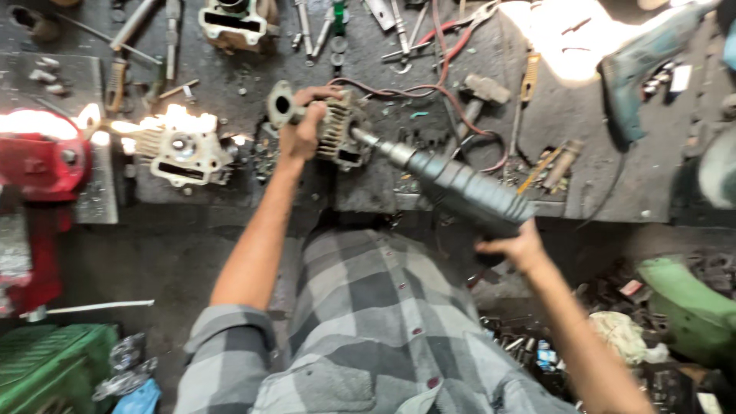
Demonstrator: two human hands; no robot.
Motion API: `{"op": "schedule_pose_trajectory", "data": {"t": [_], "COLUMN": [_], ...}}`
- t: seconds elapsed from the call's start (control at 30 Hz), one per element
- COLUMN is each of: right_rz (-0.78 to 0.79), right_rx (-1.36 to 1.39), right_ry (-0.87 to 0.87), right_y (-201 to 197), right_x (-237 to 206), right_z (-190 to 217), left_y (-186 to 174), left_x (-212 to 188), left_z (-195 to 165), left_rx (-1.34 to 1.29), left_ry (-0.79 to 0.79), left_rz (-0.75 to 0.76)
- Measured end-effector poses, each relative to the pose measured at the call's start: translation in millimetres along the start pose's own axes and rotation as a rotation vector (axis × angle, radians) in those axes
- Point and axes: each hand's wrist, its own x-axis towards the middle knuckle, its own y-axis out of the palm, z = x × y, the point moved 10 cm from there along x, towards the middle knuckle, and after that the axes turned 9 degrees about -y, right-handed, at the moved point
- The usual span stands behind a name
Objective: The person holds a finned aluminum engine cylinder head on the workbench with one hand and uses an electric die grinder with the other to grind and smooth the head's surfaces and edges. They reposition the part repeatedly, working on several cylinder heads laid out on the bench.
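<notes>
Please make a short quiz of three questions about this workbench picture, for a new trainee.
1. True or false: the left hand grips the finned engine cylinder on the workbench.
2. What does the right hand hold? A) a hammer B) a grey power tool C) a red vise
3. Fill in: the tip of the power tool points into the ____.

Key: 1 true. 2 B. 3 finned engine cylinder. The hammer lies untouched further back on the bench, and the red vise stands at the far left.
</notes>
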Motion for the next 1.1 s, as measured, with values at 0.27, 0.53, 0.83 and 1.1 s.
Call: {"op": "schedule_pose_trajectory", "data": {"t": [0.27, 0.53, 0.83, 1.1], "right_rz": [0.072, 0.463, 0.962, 0.721], "right_rx": [-0.704, -1.338, -1.773, -1.470], "right_ry": [-0.222, -0.222, -0.082, -0.043], "right_y": [93, 193, 256, 218], "right_x": [-48, -43, 13, 141], "right_z": [158, 276, 349, 375], "left_y": [7, 1, -14, -13], "left_x": [-3, -4, -9, -7], "left_z": [-1, -12, -21, -31], "left_rx": [0.032, 0.043, 0.056, 0.082], "left_ry": [-0.024, -0.015, -0.004, 0.007], "left_rz": [0.019, -0.033, -0.086, -0.063]}}
